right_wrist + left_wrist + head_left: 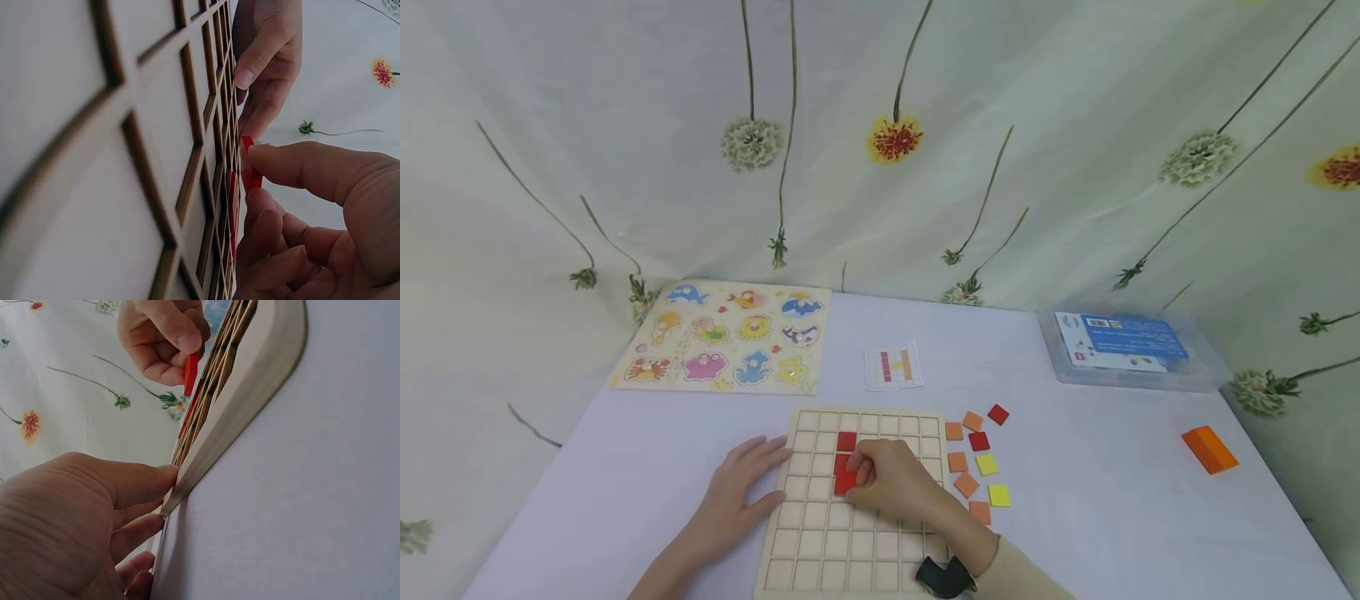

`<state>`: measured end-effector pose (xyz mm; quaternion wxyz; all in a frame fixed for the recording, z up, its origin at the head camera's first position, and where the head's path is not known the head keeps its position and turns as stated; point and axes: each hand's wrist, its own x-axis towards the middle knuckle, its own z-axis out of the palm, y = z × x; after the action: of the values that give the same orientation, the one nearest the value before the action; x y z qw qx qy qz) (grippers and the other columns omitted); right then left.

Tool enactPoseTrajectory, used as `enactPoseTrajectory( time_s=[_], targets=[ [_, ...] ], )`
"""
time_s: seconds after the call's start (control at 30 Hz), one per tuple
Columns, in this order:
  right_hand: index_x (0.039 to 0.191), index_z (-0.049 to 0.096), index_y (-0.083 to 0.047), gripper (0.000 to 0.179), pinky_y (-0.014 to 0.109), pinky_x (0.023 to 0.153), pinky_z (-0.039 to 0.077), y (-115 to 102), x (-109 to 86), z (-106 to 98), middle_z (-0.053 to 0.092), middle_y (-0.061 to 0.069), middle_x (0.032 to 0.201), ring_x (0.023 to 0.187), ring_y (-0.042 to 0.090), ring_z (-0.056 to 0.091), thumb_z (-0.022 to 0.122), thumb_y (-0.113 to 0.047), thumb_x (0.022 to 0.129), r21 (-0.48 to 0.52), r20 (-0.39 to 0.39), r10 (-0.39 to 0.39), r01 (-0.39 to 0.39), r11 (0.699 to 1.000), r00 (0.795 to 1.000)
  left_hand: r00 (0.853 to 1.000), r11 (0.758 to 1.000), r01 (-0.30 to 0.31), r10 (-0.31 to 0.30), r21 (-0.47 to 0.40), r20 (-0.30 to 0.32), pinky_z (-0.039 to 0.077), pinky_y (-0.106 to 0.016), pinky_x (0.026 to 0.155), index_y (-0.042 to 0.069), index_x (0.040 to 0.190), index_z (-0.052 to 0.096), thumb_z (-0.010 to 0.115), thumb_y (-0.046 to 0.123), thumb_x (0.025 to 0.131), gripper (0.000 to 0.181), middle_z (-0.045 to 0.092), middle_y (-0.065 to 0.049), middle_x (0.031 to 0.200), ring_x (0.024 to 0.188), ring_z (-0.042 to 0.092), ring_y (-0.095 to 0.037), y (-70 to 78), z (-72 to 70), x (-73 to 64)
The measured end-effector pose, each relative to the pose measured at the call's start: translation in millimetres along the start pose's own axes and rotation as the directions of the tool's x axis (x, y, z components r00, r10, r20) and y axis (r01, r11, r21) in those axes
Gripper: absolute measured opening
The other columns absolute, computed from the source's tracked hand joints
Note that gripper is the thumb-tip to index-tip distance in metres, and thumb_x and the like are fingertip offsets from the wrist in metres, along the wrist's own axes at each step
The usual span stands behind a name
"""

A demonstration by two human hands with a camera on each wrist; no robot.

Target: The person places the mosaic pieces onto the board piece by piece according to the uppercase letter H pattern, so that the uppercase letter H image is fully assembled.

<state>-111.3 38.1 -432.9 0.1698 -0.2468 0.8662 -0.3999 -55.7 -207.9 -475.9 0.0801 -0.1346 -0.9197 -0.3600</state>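
A wooden grid board (813,542) lies on the white table. My right hand (895,483) is over its middle, pinching a red square tile (252,172) between thumb and fingers. The tile is tilted close above the grid in the right wrist view. Farther up the same column, a red tile (847,441) sits in a cell, with another red tile (841,463) just below it, partly behind the fingers. My left hand (733,492) touches the board's left edge with its fingers extended; in the left wrist view its thumb and fingertips rest along the wooden rim.
Loose orange, red and yellow tiles (999,495) lie right of the board. Behind it is a pattern card (893,367). A sea-animal puzzle (722,337) lies back left, a clear plastic box (1127,354) back right, and an orange block (1210,450) near the right edge.
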Motion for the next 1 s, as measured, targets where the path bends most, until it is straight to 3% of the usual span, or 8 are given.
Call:
enactPoseTrajectory(
  time_s=[0.33,0.67,0.87,1.0],
  targets=[
    [0.083,0.063,-0.009,0.018,0.015,0.058,0.044,2.5,5.3,3.6,0.053,-0.01,0.065,0.06,0.0,0.048,0.078,-0.006,0.074,-0.056,0.009,-0.022,0.022,0.998,1.0,1.0,1.0,0.021,-0.021,-0.001,0.019,0.028,-0.072,0.1,0.013,0.131,0.059,0.074,0.009,0.082,0.052,0.054,-0.012,0.142,0.135,0.036,-0.04,1.2,-1.3,4.0],
    [0.086,0.062,-0.009,0.022,0.017,0.058,0.045,-1.6,0.6,1.3,0.055,-0.008,0.066,0.06,0.002,0.051,0.081,-0.007,0.075,-0.012,0.018,-0.003,0.003,1.0,1.0,0.999,1.0,0.026,-0.026,-0.003,0.02,0.028,-0.072,0.1,0.013,0.131,0.06,0.074,0.009,0.082,0.052,0.054,-0.011,0.143,0.135,0.036,-0.04,1.1,-0.9,4.2],
    [0.095,0.065,-0.01,0.022,0.017,0.06,0.046,-1.6,-14.9,-17.8,0.057,-0.007,0.073,0.064,0.003,0.051,0.08,-0.014,0.078,0.049,0.02,-0.022,0.021,0.999,1.0,1.0,1.0,0.016,-0.016,-0.004,0.013,0.028,-0.071,0.1,0.013,0.131,0.06,0.074,0.008,0.081,0.052,0.054,-0.012,0.142,0.135,0.036,-0.04,0.1,0.4,2.4],
    [0.104,0.066,-0.009,0.028,0.019,0.062,0.046,9.3,-30.9,-39.1,0.059,-0.005,0.079,0.067,0.005,0.052,0.08,-0.016,0.081,0.091,-0.013,-0.063,0.064,0.994,0.998,1.0,1.0,0.014,-0.014,-0.007,0.012,0.028,-0.072,0.099,0.012,0.131,0.06,0.074,0.008,0.081,0.052,0.054,-0.012,0.142,0.135,0.036,-0.04,-1.6,1.8,1.4]
  ],
)
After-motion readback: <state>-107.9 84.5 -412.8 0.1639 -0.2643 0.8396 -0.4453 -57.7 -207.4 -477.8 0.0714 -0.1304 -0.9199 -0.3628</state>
